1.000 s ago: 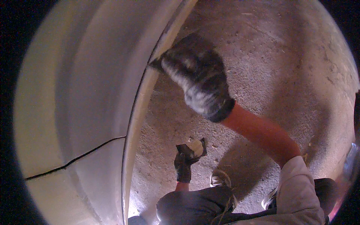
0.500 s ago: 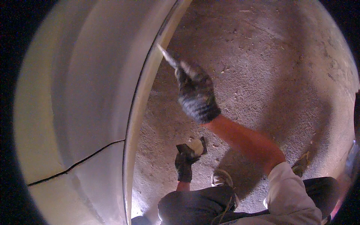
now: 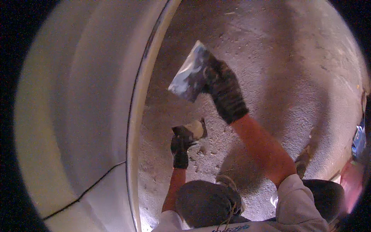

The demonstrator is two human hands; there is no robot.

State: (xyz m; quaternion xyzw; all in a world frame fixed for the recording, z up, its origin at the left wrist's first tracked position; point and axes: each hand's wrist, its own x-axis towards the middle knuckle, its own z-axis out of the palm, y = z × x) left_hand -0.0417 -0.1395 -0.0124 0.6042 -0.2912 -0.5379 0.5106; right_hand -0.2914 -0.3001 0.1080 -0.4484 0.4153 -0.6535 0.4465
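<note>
My right hand (image 3: pixel 228 92), in a dark knit glove, grips a flat, wide putty spreader (image 3: pixel 188 79). Pale filler streaks its face and its far edge, and it is held in the air just right of the vehicle panel's edge, not touching it. Lower down, my left hand (image 3: pixel 181 149), also gloved, is closed around a small dark plate (image 3: pixel 178 130) carrying a lump of beige putty (image 3: pixel 196 130). The large, pale vehicle body panel (image 3: pixel 92 100) fills the left side; its curved edge strip (image 3: pixel 135 108) runs from top to bottom.
Rough concrete floor (image 3: pixel 278 85) with scattered crumbs lies right of the panel. A dark seam (image 3: pixel 98 181) crosses the panel low down. My shoe (image 3: pixel 227 179) and knees are at the bottom. A blue packet (image 3: pixel 358 141) and a red item (image 3: pixel 351 181) lie at the far right.
My right hand has drawn back from the panel's edge and turned, so the spreader now shows its broad face. My left hand with the putty plate has moved up and slightly left.
</note>
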